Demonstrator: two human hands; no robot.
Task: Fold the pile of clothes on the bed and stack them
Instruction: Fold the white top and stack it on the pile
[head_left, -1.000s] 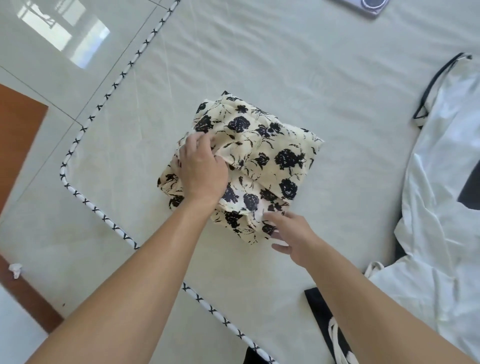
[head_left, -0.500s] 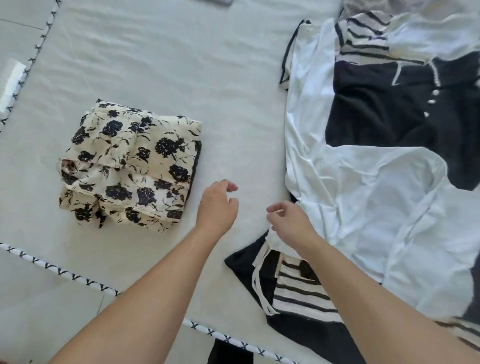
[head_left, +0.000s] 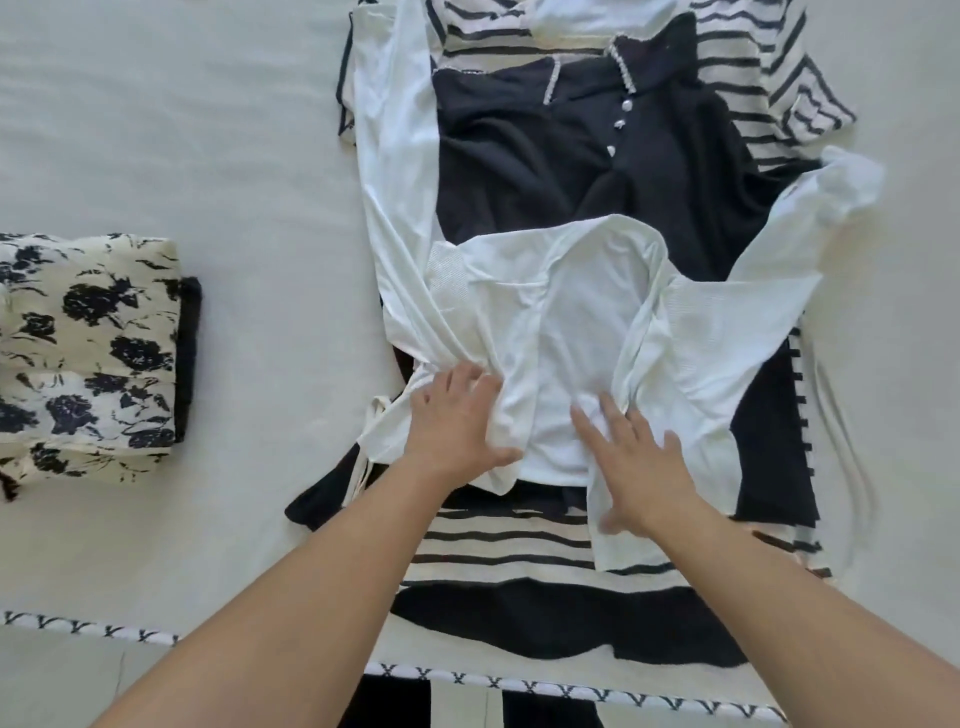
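A crumpled white top lies on top of the pile of clothes in the middle of the bed. My left hand rests flat on its lower left part with straight fingers. My right hand lies flat on its lower middle, fingers spread. Under it sit a black buttoned garment and a black-and-white striped garment. At the left edge sits the folded cream garment with black flowers, apart from both hands.
The pale bed sheet shows between the folded garment and the pile. A white piping with black crosses marks the near edge of the bed. Another striped garment lies at the back right.
The view swung right from the folded floral garment to the pile. Both hands left the floral garment, moved right and now lie flat on the white top.
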